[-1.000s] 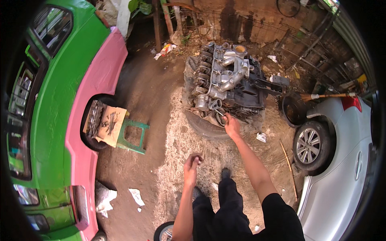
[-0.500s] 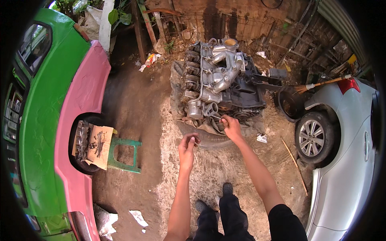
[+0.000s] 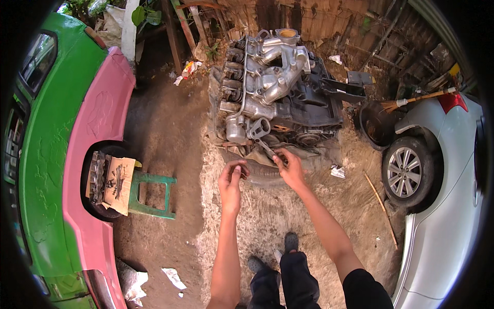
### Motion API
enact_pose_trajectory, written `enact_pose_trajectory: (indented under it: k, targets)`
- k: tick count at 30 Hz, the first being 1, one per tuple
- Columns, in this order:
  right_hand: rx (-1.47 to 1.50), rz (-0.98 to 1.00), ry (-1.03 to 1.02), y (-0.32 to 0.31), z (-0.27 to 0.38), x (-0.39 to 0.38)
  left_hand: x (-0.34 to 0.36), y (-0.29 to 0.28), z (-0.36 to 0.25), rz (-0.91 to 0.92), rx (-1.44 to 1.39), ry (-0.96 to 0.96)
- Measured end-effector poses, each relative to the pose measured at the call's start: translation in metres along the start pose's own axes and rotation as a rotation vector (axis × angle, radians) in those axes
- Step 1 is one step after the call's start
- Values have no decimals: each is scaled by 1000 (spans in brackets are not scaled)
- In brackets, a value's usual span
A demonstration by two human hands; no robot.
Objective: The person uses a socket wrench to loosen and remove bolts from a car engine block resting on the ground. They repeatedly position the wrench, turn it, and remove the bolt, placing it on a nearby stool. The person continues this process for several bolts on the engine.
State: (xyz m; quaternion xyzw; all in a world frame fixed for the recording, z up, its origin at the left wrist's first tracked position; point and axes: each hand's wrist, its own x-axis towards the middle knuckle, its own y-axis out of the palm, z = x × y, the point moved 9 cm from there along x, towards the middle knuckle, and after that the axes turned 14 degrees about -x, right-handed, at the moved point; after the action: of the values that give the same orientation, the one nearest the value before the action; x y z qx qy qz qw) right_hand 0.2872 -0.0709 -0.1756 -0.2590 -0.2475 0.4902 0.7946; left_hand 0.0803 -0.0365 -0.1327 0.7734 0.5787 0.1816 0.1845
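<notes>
A car engine (image 3: pixel 272 87) with a silver intake manifold (image 3: pixel 283 72) sits in front of me. My right hand (image 3: pixel 289 167) is closed around the lower end of a metal wrench (image 3: pixel 265 148). The wrench's far end reaches up to the silver outlet (image 3: pixel 260 129) at the engine's near corner. Beside it, to the left, my left hand (image 3: pixel 231 177) hovers apart from the engine, its fingers curled toward the thumb. Whatever those fingers may hold is too small to tell.
The engine rests on a cloth over a tire (image 3: pixel 262 175). At left, a green stool (image 3: pixel 172 195) bears cardboard with metal parts, beside a green and pink vehicle (image 3: pixel 95 103). A silver car (image 3: pixel 442 180), black bucket (image 3: pixel 373 126) and a stick (image 3: pixel 381 208) are at right.
My view has shifted, so the engine appears higher and a little left. The wrench in my right hand now shows more clearly. My left hand stays curled near the engine's front.
</notes>
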Motion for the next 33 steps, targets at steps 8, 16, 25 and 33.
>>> enact_pose_trajectory:
  k: [8,16,25,33]
  targets:
    - [111,-30,52,4,3,3,-3,5,-3,-8,-19,-1]
    - [54,-145,-48,-10,16,3,-10,5,-5,-27,-27,-22]
    - [-188,-21,-105,-27,32,19,-26,17,-36,-112,6,-113]
    - [-275,476,126,-25,19,39,-37,33,-59,-269,97,-220]
